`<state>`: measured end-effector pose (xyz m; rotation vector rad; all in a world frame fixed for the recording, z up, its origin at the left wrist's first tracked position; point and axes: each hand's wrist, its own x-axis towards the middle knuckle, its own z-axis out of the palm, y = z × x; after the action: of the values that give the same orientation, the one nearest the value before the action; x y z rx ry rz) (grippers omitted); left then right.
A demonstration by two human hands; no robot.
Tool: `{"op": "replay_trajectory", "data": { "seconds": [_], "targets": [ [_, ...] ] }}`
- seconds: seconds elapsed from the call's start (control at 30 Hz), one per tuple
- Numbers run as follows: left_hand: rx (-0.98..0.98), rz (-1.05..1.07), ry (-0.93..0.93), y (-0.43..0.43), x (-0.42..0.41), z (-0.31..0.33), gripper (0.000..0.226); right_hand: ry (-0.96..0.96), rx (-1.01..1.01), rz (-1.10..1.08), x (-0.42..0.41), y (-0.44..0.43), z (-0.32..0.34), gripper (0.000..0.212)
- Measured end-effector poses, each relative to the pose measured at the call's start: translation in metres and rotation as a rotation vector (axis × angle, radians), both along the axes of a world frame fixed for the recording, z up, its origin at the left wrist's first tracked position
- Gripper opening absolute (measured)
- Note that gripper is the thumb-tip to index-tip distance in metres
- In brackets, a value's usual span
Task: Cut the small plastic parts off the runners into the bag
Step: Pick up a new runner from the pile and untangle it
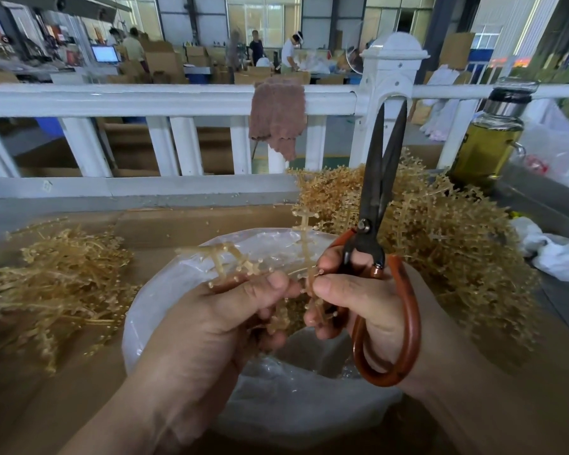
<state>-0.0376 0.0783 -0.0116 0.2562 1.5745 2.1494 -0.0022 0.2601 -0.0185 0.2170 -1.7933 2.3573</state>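
My left hand [224, 320] grips a bundle of amber plastic runners [230, 257] with small parts on their tips, held over the open clear bag [165, 290]. My right hand [368, 307] has its fingers through the orange handles of the scissors [375, 205], whose dark blades point up and stand slightly apart. Thumb and forefinger of that hand also pinch an upright runner [304, 238] between both hands. The bag's inside is mostly hidden by my hands.
A big heap of amber runners [447, 231] lies at the right, a flatter pile of runners [53, 290] at the left, on brown cardboard [191, 224]. A white railing [145, 100] with a brown cloth [276, 116] stands behind. A bottle of yellow liquid [490, 142] is at right.
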Motion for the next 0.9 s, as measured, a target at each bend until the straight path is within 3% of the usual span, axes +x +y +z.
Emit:
{"op": "replay_trajectory", "data": {
  "seconds": [0.37,0.57,0.67,0.77,0.83,0.9],
  "targets": [
    [0.038,-0.033,0.041,0.0,-0.001,-0.001,0.045,-0.047,0.147,-0.044,-0.011,0.004,-0.015,0.036],
    [0.179,-0.265,-0.078,-0.024,-0.016,0.005,0.09,0.023,0.086,-0.07,-0.001,0.005,0.002,0.019],
    [0.065,-0.032,0.074,-0.028,-0.021,0.001,0.098,0.015,0.05,-0.069,0.0,0.004,0.006,0.016],
    [-0.078,0.334,0.366,-0.027,-0.019,0.0,0.073,0.007,0.048,-0.069,0.002,0.004,0.008,0.016],
    [-0.193,0.411,0.534,-0.03,-0.014,0.003,0.057,0.019,0.049,-0.05,0.003,0.004,0.008,0.019],
    [-0.414,0.324,0.641,-0.031,-0.008,0.005,0.054,0.033,0.062,-0.023,0.002,0.006,0.005,0.019]
  ]
}}
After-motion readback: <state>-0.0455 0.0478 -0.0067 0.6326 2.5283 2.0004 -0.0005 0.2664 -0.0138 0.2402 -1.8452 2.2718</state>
